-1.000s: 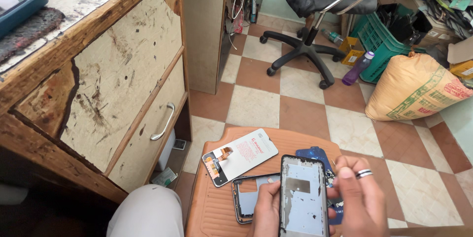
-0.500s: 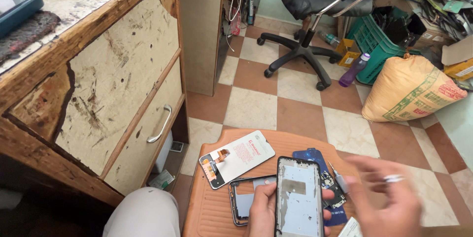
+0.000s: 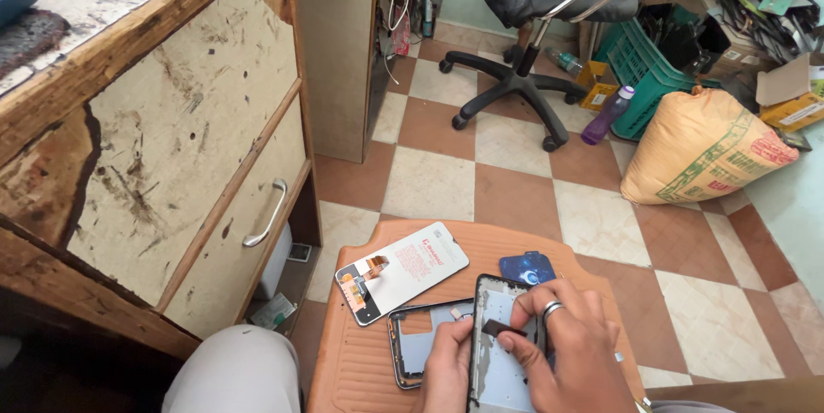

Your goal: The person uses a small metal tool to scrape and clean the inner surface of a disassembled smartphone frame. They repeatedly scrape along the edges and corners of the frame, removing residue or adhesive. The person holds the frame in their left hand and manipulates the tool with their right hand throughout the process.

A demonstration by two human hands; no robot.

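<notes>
Pressing a small dark strip (image 3: pixel 505 328) onto the opened phone frame (image 3: pixel 499 353), I judge I'm midway through fitting a part inside it. My left hand (image 3: pixel 446 366) clamps the frame's lower edge, upright over the orange stool (image 3: pixel 343 370); my right hand (image 3: pixel 571 349) (ring finger curled) pinches the strip from above. Next calls for aligning it squarely, then firm, even pressure.

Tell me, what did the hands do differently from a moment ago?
The right hand, which had swung out to the side, came back over the phone frame and now pinches a small dark strip against it. The left hand kept holding the frame. The white panel stayed on the orange stool.
</notes>
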